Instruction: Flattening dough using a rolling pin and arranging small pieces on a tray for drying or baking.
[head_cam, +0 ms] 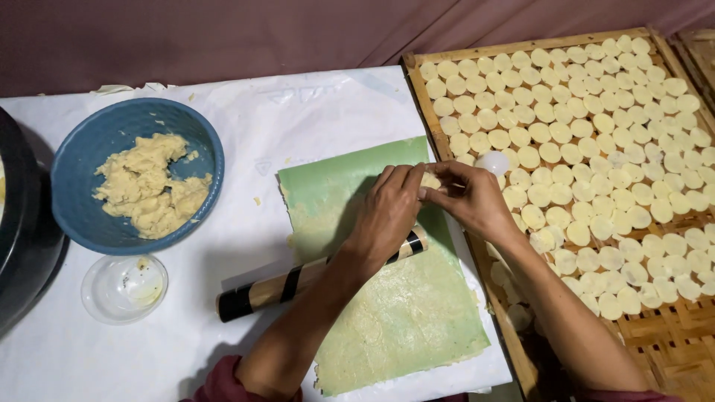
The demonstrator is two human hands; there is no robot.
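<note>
My left hand and right hand meet over the green sheet, fingers pinched on a dough piece; the banded rolling pin lies beneath my left wrist.

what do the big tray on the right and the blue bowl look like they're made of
The tray looks like woven bamboo or cane: tan strips interlaced inside a wooden-looking frame, matte. The blue bowl looks like plastic, with a smooth, even, slightly dull surface, though glazed ceramic cannot be ruled out.
</note>
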